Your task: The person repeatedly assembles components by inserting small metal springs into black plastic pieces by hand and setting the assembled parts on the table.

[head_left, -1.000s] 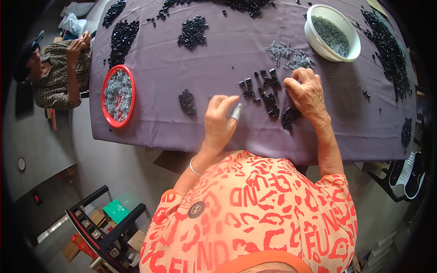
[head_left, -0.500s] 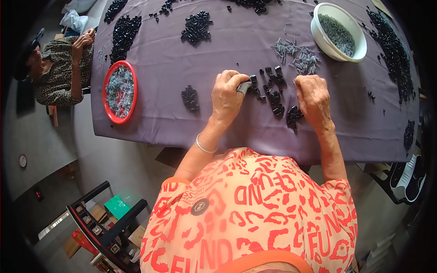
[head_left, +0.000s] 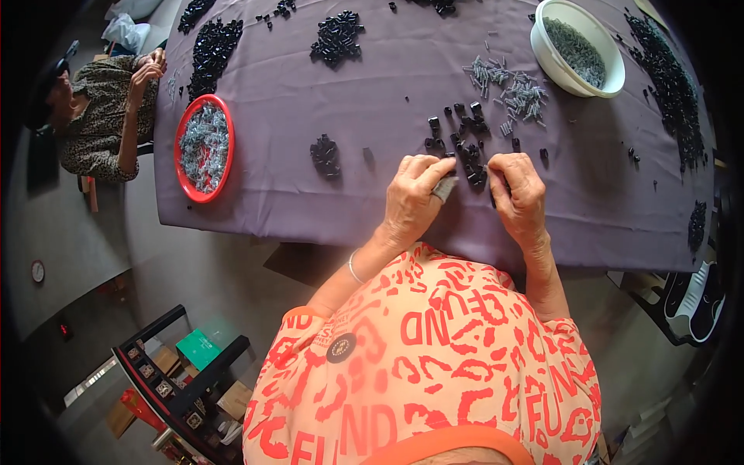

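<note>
Small glossy black pieces (head_left: pixel 470 159) lie in a loose group on the purple cloth, between and beyond my hands. My left hand (head_left: pixel 415 198) is closed in a pinch at the group's near left side. Something grey wraps its fingertip area, and what it grips is hidden. On the other side my right hand (head_left: pixel 519 192) pinches with its fingers curled down; dark bits show below its fingertips, but its hold is unclear. A few loose black pieces (head_left: pixel 544 154) lie beyond it. To the left are a small black pile (head_left: pixel 325 156) and a faint blurred dark spot (head_left: pixel 368 158).
Clear short tubes (head_left: pixel 523 97) are heaped beyond the black pieces. More fill a white bowl (head_left: pixel 537 58) at the far right and a red tray (head_left: pixel 230 147) at the left. Larger black piles (head_left: pixel 337 37) lie farther off. Another person (head_left: pixel 105 116) sits at the left edge.
Both my hands have come nearer the table's front edge, the left also shifting right. The black pieces between them have been rearranged. A blurred dark spot now appears beside the small left pile.
</note>
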A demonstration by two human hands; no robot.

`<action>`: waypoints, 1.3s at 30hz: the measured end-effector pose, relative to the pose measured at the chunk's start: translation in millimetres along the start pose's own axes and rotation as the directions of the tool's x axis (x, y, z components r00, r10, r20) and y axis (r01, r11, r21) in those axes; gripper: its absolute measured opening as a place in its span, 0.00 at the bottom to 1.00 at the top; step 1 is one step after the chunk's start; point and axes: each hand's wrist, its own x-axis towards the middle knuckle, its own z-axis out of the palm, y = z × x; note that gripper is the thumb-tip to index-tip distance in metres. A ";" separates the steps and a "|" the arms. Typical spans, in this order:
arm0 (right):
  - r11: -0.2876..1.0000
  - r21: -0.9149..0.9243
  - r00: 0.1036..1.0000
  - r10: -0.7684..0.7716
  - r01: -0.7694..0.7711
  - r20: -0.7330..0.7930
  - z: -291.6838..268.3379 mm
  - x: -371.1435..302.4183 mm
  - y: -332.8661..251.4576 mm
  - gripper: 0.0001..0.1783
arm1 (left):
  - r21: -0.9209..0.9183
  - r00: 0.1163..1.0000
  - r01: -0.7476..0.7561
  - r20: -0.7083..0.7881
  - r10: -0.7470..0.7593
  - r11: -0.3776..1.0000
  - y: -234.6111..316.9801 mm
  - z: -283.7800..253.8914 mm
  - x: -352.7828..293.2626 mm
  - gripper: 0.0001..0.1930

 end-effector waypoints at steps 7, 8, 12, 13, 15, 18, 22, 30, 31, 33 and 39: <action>0.998 0.042 0.998 0.056 -0.054 -0.030 -9.9 -8.8 -2.1 0.09 | -0.043 0.973 0.184 -0.136 -0.188 0.982 -20.4 -16.7 16.6 0.11; 0.998 0.047 0.998 0.054 -0.052 -0.033 -9.1 -9.2 -2.1 0.09 | -0.027 0.971 0.215 -0.101 -0.216 0.976 -23.4 -17.8 20.6 0.10; 0.997 0.067 0.998 0.040 -0.037 -0.046 -5.9 -7.3 -6.3 0.10 | 0.194 0.956 0.290 -0.012 -0.293 0.937 -17.6 -10.9 41.2 0.08; 0.997 0.067 0.998 0.041 -0.038 -0.045 -5.5 -6.8 -7.3 0.10 | 0.210 0.931 0.347 0.038 -0.362 0.914 -16.3 -10.4 48.7 0.10; 0.996 0.082 0.998 0.033 -0.029 -0.046 -5.0 -5.5 -8.2 0.10 | 0.224 0.907 0.385 0.084 -0.412 0.895 -14.4 -10.9 61.7 0.10; 0.995 0.097 0.998 0.040 -0.035 -0.053 -4.8 -5.4 -8.3 0.10 | 0.256 0.888 0.388 0.153 -0.434 0.885 -14.1 -6.2 68.5 0.10; 0.990 0.124 0.996 0.073 -0.065 -0.054 -5.0 -6.5 -8.9 0.10 | 0.195 0.952 0.259 0.113 -0.284 0.946 -22.0 -0.9 61.3 0.08; 0.889 0.357 0.956 0.291 -0.287 0.044 -1.1 -13.2 -13.3 0.06 | -0.633 0.785 0.597 0.337 -0.520 0.492 -15.6 -26.9 44.0 0.08; 0.889 0.358 0.956 0.290 -0.286 0.046 0.4 -14.4 -13.7 0.06 | -0.680 0.685 0.681 0.460 -0.565 0.273 -15.9 -28.4 36.9 0.09; 0.789 0.499 0.926 0.367 -0.358 0.084 3.6 -17.5 -16.2 0.05 | -0.727 0.572 0.667 0.641 -0.512 -0.164 -11.3 -31.6 24.0 0.09; 0.912 0.340 0.972 0.231 -0.228 0.033 8.7 -9.5 -35.4 0.06 | -0.737 0.570 0.626 0.656 -0.495 -0.256 4.1 -22.9 -2.6 0.09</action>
